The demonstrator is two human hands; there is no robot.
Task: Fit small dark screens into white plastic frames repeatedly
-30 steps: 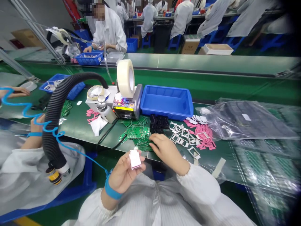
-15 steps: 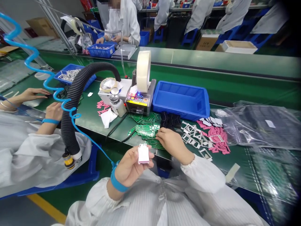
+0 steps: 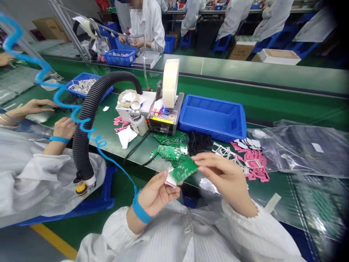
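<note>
My left hand [image 3: 157, 193] holds a small white frame with a pink pad [image 3: 170, 181] in front of my chest. My right hand [image 3: 224, 174] pinches a green circuit board [image 3: 184, 170] by its right end and holds it over the white frame. Just beyond them, on the green bench, lies a loose pile of green circuit boards [image 3: 168, 148]. Black parts [image 3: 200, 142], several white frames [image 3: 222, 150] and pink pads [image 3: 256, 162] lie to the right of that pile.
A tape dispenser with a large tape roll [image 3: 169, 88] stands beside a blue bin [image 3: 215, 118]. A black corrugated hose [image 3: 87, 116] and a blue coiled cord [image 3: 57, 96] hang at left. A co-worker's hands [image 3: 63, 127] work at left. Clear bags [image 3: 302, 145] cover the right bench.
My right hand picked a green circuit board off the pile and brought it over the white frame in my left hand. The view shifted slightly.
</note>
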